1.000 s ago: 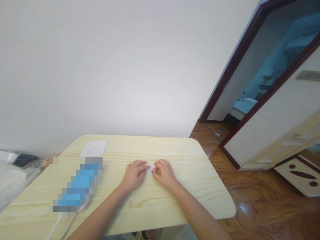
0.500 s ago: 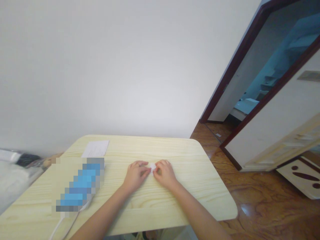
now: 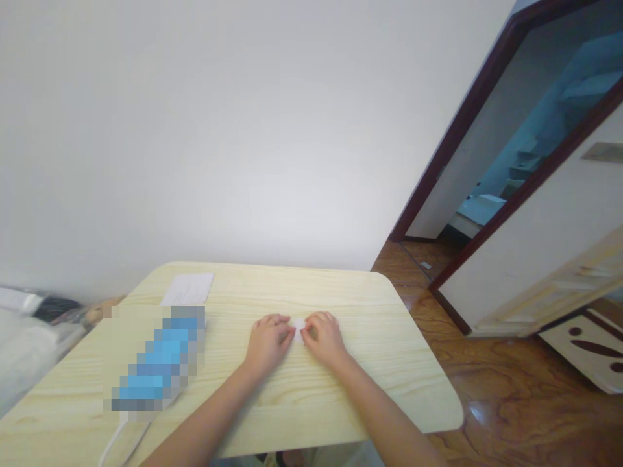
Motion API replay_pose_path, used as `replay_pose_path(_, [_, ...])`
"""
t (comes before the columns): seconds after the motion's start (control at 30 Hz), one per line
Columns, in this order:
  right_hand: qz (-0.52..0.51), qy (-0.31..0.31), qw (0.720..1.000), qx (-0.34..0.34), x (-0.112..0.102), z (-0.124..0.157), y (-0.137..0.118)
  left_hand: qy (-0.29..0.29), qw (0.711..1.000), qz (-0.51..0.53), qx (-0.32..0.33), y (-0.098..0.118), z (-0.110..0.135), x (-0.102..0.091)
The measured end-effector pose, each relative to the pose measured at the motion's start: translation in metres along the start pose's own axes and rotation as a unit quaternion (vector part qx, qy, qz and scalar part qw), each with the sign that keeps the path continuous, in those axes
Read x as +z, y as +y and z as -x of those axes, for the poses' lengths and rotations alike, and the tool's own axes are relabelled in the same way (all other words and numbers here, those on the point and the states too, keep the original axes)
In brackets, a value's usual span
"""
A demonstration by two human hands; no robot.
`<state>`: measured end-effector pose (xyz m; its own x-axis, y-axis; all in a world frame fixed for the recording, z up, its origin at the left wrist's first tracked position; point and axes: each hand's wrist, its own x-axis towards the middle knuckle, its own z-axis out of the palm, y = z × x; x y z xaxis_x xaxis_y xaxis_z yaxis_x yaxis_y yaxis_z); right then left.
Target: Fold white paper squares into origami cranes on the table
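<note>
Between my hands, low over the middle of the table (image 3: 272,415), is a small white piece of paper (image 3: 298,328). My left hand (image 3: 268,338) pinches its left edge between thumb and fingers. On the opposite edge, the fingertips of my right hand (image 3: 323,337) are closed in the same way. Both forearms reach in from the near side. The paper is too small to show any print or fold clearly.
At the left of the table lies a blurred-out blue object (image 3: 158,357) with a white cable (image 3: 113,441). Behind it is a white sheet of paper (image 3: 189,288). A wall (image 3: 272,143) rises along the far edge; a doorway (image 3: 452,162) is at right.
The fingertips have drawn slightly apart, and the white piece of paper between them shows a little wider. Both hands stay at nearly the same place.
</note>
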<state>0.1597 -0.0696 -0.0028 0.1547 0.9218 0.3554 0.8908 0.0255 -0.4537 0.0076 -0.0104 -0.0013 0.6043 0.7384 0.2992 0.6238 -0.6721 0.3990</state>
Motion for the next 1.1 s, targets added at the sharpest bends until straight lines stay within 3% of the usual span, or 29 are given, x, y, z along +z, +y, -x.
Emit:
replay_pose_path(0.2, [-0.010, 0.001, 1.000, 0.010, 0.002, 0.000, 0.002, -0.071, 0.989, -0.096, 0.090, 0.004, 0.007, -0.001])
replay_pose_path(0.37, [-0.029, 0.005, 1.000, 0.005, -0.001, -0.001, 0.002, -0.101, 0.980, -0.117, 0.128, -0.002, 0.008, -0.002])
replay_pose_path(0.53, [-0.020, -0.093, 0.990, -0.108, -0.013, 0.000, 0.009, -0.111, 0.980, -0.105, 0.123, -0.005, 0.000, -0.005])
replay_pose_path(0.77, [-0.015, -0.136, 0.980, -0.142, -0.024, 0.001, 0.019, -0.122, 0.979, -0.102, 0.130, -0.007, -0.006, -0.007])
replay_pose_path(1.1, [0.002, -0.092, 0.985, -0.144, -0.014, -0.002, 0.013, -0.072, 0.990, -0.041, 0.114, -0.012, -0.007, -0.004])
